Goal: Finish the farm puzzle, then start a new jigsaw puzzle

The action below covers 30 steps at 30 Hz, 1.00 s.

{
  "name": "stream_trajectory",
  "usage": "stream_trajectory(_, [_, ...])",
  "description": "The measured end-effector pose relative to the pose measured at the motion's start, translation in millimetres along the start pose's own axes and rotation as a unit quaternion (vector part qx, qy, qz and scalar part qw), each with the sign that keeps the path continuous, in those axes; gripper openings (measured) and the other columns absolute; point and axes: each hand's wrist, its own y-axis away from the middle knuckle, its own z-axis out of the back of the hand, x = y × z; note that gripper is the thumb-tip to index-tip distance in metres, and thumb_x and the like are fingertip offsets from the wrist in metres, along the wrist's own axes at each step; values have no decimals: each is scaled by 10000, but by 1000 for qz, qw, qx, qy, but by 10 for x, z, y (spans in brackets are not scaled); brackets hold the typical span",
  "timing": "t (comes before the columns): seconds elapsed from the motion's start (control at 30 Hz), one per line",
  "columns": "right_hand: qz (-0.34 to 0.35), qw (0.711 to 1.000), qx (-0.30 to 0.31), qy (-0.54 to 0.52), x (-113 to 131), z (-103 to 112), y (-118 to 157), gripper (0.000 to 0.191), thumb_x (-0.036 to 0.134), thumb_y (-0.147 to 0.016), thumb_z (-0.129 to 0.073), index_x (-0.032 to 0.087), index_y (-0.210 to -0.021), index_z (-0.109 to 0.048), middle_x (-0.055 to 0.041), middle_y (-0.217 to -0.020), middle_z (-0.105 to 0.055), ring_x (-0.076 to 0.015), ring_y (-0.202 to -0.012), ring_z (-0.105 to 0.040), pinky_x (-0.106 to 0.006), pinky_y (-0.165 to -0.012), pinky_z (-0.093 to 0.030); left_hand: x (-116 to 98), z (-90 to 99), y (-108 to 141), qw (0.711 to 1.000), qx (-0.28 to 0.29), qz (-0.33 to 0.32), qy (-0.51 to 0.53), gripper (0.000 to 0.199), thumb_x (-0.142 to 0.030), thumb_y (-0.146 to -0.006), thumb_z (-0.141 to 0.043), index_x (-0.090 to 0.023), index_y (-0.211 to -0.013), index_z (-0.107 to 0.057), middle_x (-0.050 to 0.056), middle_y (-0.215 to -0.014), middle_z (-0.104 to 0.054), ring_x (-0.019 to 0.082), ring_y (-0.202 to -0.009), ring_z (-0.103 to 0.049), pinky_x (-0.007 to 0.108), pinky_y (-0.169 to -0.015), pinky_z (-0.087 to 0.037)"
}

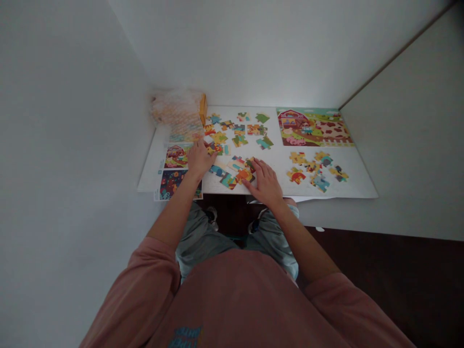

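On the white table lie loose jigsaw pieces. My left hand is at the left edge of the spread, its fingertips by a piece with an orange animal; whether it grips that piece is too small to tell. My right hand rests with fingers apart at the right side of a partly joined cluster near the front edge, thumb and fingertips touching it. Behind the hands lie more pieces, among them a green one and an orange-and-red one.
A finished farm picture lies at the back right, with several loose pieces in front of it. At the left are a wrapped package and a printed picture sheet. The table meets a wall behind.
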Motion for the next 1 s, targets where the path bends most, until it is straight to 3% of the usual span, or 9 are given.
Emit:
stream_trajectory(0.17, [-13, 1000, -6, -15, 16, -7, -2, 541, 404, -705, -405, 210, -1175, -219, -27, -1202, -232, -209, -1101, -164, -421, -897, -183, -162, 136, 64, 988, 31, -10, 150, 242, -228, -735, -401, -188, -967, -343, 11, -934, -446, 106, -784, -418, 262, -686, -330])
stream_trajectory(0.3, [-18, 999, -16, -42, -19, 6, 1, 500, 400, -703, -411, 219, -1146, -269, -36, -1168, -289, -204, -1074, -225, -401, -885, -213, -327, 222, 187, 952, 88, 3, 294, 281, -268, -734, -407, -223, -1000, -330, -12, -839, -492, 84, -691, -457, 230, -608, -364])
stream_trajectory(0.43, [-20, 993, -29, -111, -90, 40, 15, 396, 362, -703, -430, 251, -1076, -355, -40, -1040, -429, -203, -975, -363, -399, -822, -296, -511, 183, 387, 911, 157, -12, 380, 281, -303, -684, -470, -249, -947, -388, -16, -752, -523, 108, -633, -494, 242, -549, -390])
stream_trajectory(0.53, [-27, 983, -14, -181, -132, 55, 37, 339, 340, -716, -416, 277, -1046, -372, -20, -890, -510, -181, -828, -466, -375, -740, -365, -682, 88, 517, 900, 188, -25, 393, 248, -310, -683, -469, -250, -916, -413, -8, -767, -536, 120, -634, -510, 254, -535, -404])
stream_trajectory(0.67, [-65, 977, 13, -202, -159, 62, 52, 276, 337, -755, -338, 273, -1019, -385, -5, -801, -525, -150, -737, -494, -326, -688, -399, -838, 24, 618, 932, 181, -45, 311, 263, -315, -723, -411, -244, -975, -391, 18, -849, -528, 142, -753, -503, 287, -648, -403])
stream_trajectory(0.8, [-77, 987, 16, -137, -139, 88, 10, 313, 324, -749, -349, 258, -1053, -377, -20, -941, -483, -156, -833, -461, -315, -732, -383, -828, 76, 708, 983, 98, -87, 127, 378, -352, -724, -398, -241, -1079, -334, 43, -1115, -366, 204, -1044, -297, 368, -868, -232])
stream_trajectory(0.9, [-50, 994, 14, -92, -118, 120, -24, 403, 296, -721, -406, 247, -1113, -328, -29, -1078, -390, -170, -949, -388, -320, -805, -335, -774, 119, 778, 991, 98, -92, 23, 436, -368, -724, -386, -250, -1130, -283, 22, -1198, -249, 213, -1116, -144, 391, -906, -137])
stream_trajectory(1.0, [-34, 996, 20, -82, -129, 135, -25, 402, 265, -726, -394, 248, -1119, -317, -23, -1090, -373, -162, -991, -347, -319, -831, -312, -735, 140, 812, 987, 124, -94, -33, 445, -375, -725, -375, -270, -1143, -265, 0, -1208, -229, 203, -1128, -95, 395, -912, -114])
